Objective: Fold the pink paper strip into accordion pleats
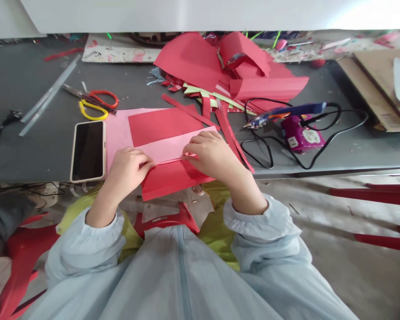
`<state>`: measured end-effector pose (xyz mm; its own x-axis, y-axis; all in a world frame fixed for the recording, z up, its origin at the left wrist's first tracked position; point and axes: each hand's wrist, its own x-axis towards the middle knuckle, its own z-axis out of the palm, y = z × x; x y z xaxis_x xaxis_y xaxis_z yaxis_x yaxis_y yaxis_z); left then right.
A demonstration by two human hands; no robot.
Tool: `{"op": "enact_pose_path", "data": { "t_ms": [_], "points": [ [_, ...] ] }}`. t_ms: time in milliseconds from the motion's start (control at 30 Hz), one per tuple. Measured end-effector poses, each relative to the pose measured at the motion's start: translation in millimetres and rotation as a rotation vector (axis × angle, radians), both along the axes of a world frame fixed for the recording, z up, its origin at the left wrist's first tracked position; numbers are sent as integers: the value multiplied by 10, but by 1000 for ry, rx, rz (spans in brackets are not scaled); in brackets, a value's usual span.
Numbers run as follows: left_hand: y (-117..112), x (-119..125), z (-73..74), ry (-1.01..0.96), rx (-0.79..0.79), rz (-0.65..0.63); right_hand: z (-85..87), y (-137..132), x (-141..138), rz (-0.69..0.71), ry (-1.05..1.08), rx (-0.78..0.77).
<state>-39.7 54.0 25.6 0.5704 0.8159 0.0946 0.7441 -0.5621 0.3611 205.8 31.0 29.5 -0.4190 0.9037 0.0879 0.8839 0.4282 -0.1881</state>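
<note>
A red paper sheet (166, 126) lies at the table's near edge, its near part folded over so the pale pink underside (168, 149) shows. My left hand (128, 171) is closed, pinching the fold's left end. My right hand (211, 155) is closed too, fingertips pressing the fold line at its right end. A further pink sheet (118, 131) lies under the red one.
A phone (88, 151) lies face up left of the paper. Scissors with red and yellow handles (95, 104) sit behind it. A blue glue gun (286, 113) with black cable and a purple box (302, 133) rest to the right. Red paper scraps (226, 66) pile up at the back.
</note>
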Motion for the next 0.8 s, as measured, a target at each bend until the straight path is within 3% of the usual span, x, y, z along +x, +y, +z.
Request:
{"op": "enact_pose_path", "data": {
  "t_ms": [167,467,600,800],
  "points": [
    [25,8,34,-43,-69,-2,103,15,-289,6,47,-93],
    [28,2,-18,-95,-77,8,41,119,-588,-7,58,-166],
    [11,-28,-42,-100,23,-8,47,180,-620,-48,38,-235],
    [-39,-142,-30,-24,284,-159,22,272,-592,-87,154,-281]
  ]
}}
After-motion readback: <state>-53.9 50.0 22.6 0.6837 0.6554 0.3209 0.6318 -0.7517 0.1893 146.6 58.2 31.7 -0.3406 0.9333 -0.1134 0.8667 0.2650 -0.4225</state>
